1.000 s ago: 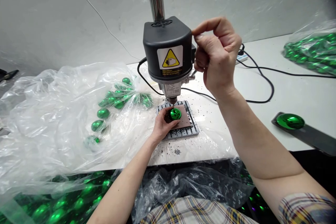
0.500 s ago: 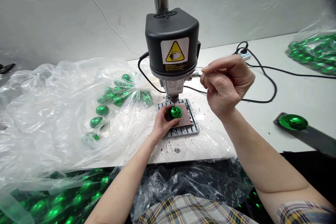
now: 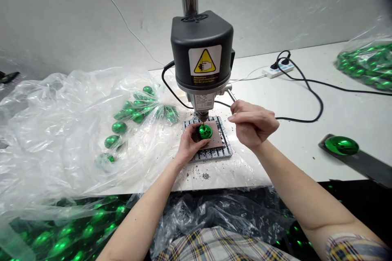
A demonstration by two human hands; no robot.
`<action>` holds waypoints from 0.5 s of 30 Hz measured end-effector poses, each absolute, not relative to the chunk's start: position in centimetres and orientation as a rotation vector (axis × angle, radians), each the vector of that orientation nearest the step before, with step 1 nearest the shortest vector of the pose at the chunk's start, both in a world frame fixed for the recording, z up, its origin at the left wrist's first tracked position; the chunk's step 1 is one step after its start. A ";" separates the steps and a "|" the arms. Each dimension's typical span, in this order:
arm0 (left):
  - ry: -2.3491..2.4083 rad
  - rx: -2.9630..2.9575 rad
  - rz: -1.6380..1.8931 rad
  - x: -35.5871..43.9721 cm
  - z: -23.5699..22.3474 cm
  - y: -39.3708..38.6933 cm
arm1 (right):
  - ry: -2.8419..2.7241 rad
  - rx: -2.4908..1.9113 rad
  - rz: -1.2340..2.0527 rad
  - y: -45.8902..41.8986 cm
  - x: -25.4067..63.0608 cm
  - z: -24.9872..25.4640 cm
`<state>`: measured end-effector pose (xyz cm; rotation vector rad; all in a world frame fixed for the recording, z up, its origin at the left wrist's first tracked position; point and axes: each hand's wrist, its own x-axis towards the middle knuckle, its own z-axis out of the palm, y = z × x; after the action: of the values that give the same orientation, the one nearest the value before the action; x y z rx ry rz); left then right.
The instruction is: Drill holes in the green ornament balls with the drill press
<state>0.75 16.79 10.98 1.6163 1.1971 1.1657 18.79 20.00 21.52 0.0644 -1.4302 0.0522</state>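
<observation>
A small black bench drill point(image 3: 202, 55) stands on a steel column at the middle of the white table point(image 3: 337, 114). Its bit touches the top of a shiny green ball point(image 3: 205, 131) that rests on a brown pad point(image 3: 216, 138) over the slotted drill base point(image 3: 214, 154). My left hand point(image 3: 190, 143) is closed around the ball from the near side. My right hand point(image 3: 251, 123) is closed on the drill's thin metal feed lever point(image 3: 231, 95), low at the right of the drill head.
A crumpled clear plastic bag point(image 3: 61, 130) with several green balls point(image 3: 134, 110) lies left of the drill. More green balls fill bags at the far right point(image 3: 367, 65) and below the table edge point(image 3: 67, 232). A black cable point(image 3: 306, 89) runs to a power strip point(image 3: 277, 70). A green dome point(image 3: 341, 145) lies on a black strip.
My right hand swung down from beside the drill head to level with the base, pulling the lever. The drill head dropped, and the bit came down onto the ball. My left hand stayed put.
</observation>
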 end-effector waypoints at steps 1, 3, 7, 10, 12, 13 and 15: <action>1.197 1.615 1.167 0.7 10.9 16.8 | -1.409 0.020 0.089 19.8 18.7 22.1; 1.202 1.613 1.170 0.7 10.8 16.9 | -1.318 -0.117 0.213 19.5 18.5 24.2; 1.203 1.600 1.170 0.9 10.9 17.1 | -1.195 -0.395 0.525 20.6 17.9 30.3; 1.234 1.643 1.269 0.9 11.4 15.7 | -1.089 -0.668 0.782 22.1 17.5 33.3; 1.286 1.764 1.413 0.6 11.4 13.1 | -1.055 -0.699 0.840 22.6 17.3 34.0; 1.266 1.870 1.470 0.3 11.2 11.3 | -1.045 -0.684 0.841 22.6 17.2 34.0; 1.079 2.171 1.443 -0.5 10.2 7.2 | -1.023 -0.653 0.823 22.5 17.1 33.9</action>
<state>-0.46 7.15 10.17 2.1709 1.0791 1.4431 17.10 22.52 33.94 -0.6528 -1.0228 0.8229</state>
